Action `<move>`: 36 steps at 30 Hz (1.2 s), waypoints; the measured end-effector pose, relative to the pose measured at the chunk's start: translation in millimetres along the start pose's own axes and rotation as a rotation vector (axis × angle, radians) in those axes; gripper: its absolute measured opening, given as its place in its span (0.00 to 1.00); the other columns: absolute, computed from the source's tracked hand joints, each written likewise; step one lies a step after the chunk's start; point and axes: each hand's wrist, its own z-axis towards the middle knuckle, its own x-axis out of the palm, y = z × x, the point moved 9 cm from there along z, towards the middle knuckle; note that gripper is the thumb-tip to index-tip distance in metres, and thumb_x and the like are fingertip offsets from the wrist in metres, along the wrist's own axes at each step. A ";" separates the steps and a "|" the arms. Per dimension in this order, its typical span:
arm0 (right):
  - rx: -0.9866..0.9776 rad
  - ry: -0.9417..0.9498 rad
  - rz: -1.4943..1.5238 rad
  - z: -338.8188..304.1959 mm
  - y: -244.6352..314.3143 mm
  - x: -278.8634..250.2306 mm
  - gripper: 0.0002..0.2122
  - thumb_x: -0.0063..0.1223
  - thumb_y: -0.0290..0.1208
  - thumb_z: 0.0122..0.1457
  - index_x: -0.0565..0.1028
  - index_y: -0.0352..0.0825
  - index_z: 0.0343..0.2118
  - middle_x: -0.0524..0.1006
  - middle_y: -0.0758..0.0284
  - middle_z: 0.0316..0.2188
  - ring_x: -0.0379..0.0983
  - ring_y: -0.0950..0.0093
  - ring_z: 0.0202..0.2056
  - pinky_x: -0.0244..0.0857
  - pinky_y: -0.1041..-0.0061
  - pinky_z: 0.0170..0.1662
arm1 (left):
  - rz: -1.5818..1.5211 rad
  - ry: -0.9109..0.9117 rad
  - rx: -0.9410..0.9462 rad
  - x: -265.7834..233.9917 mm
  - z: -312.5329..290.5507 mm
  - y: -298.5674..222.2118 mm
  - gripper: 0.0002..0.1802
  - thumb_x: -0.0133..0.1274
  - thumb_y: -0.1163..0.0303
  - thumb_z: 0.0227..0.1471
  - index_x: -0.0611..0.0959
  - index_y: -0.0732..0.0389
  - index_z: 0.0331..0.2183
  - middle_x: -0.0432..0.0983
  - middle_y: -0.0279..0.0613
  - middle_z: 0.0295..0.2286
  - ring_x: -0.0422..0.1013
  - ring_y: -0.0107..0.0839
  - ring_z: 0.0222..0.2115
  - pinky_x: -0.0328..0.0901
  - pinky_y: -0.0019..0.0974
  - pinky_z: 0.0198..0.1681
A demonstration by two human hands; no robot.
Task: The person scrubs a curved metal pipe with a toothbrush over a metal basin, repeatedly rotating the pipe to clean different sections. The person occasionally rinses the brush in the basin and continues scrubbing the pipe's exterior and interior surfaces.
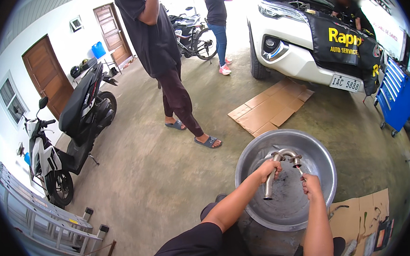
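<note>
On the concrete floor (133, 188), a scooter (75, 115) is standing at the left, and a person in dark clothes (150, 42) is standing nearer the middle. Next, the left hand (268, 169) is wrapping its fingers closed around a metal pipe (268, 188), which it is holding over a wide metal basin (321, 168). Just beside it, the right hand (311, 185) is closing its fingers on a thin tool (301, 171), whose tip is meeting or nearly meeting the pipe's right end; its exact kind is too small to tell. Farther right, loose pieces are lying on a cardboard sheet (378, 199).

The work on the pipe seems to be going on, not finished; how much is done inside is not showing. Dark grime is lying on the basin's floor. The pipe itself is looking silvery and somewhat dull: a straight leg is slanting down at left, a tight bend is curving rightward, and flanges are ringing it.
</note>
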 end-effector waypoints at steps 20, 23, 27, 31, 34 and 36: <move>0.055 0.194 0.329 -23.5 2.4 7.2 0.11 0.43 0.37 0.66 0.71 0.35 0.33 0.58 0.79 0.13 0.50 0.84 0.13 0.47 0.80 0.21 | -0.006 0.091 0.040 1.3 3.6 -6.8 0.09 0.52 0.77 0.47 0.69 0.57 0.31 0.66 0.34 0.20 0.64 0.23 0.18 0.63 0.30 0.20; 0.091 0.237 0.486 -26.4 0.8 10.6 0.11 0.43 0.37 0.66 0.71 0.35 0.32 0.58 0.80 0.13 0.49 0.84 0.13 0.47 0.79 0.22 | -0.046 0.119 0.026 2.3 1.0 -8.3 0.10 0.51 0.77 0.46 0.69 0.56 0.32 0.66 0.34 0.20 0.63 0.23 0.18 0.62 0.30 0.20; 0.169 0.381 0.629 -26.4 -8.0 14.2 0.12 0.42 0.37 0.66 0.71 0.35 0.30 0.55 0.80 0.12 0.47 0.84 0.12 0.46 0.78 0.23 | -0.032 0.171 0.032 8.1 -2.3 -11.2 0.11 0.51 0.78 0.46 0.69 0.56 0.32 0.66 0.35 0.21 0.62 0.23 0.17 0.62 0.30 0.20; 0.216 0.349 0.519 -24.6 -16.1 7.7 0.12 0.43 0.38 0.65 0.71 0.36 0.28 0.52 0.80 0.11 0.46 0.84 0.12 0.47 0.77 0.22 | 0.049 0.164 0.035 7.0 -1.2 -7.4 0.11 0.52 0.77 0.45 0.69 0.56 0.32 0.67 0.35 0.20 0.64 0.23 0.17 0.63 0.30 0.20; 0.135 0.190 0.263 -16.8 -17.1 0.2 0.12 0.44 0.38 0.65 0.72 0.35 0.29 0.54 0.80 0.11 0.47 0.84 0.12 0.47 0.76 0.21 | 0.151 0.105 0.006 4.2 2.6 2.5 0.12 0.53 0.76 0.43 0.69 0.57 0.32 0.68 0.35 0.19 0.65 0.23 0.17 0.63 0.30 0.19; 0.040 0.110 0.137 -14.2 -14.8 -3.9 0.12 0.45 0.38 0.65 0.73 0.34 0.30 0.56 0.79 0.11 0.49 0.83 0.12 0.48 0.76 0.20 | 0.197 0.078 -0.005 1.6 5.1 7.3 0.12 0.54 0.76 0.43 0.69 0.58 0.32 0.68 0.35 0.18 0.65 0.24 0.16 0.64 0.31 0.19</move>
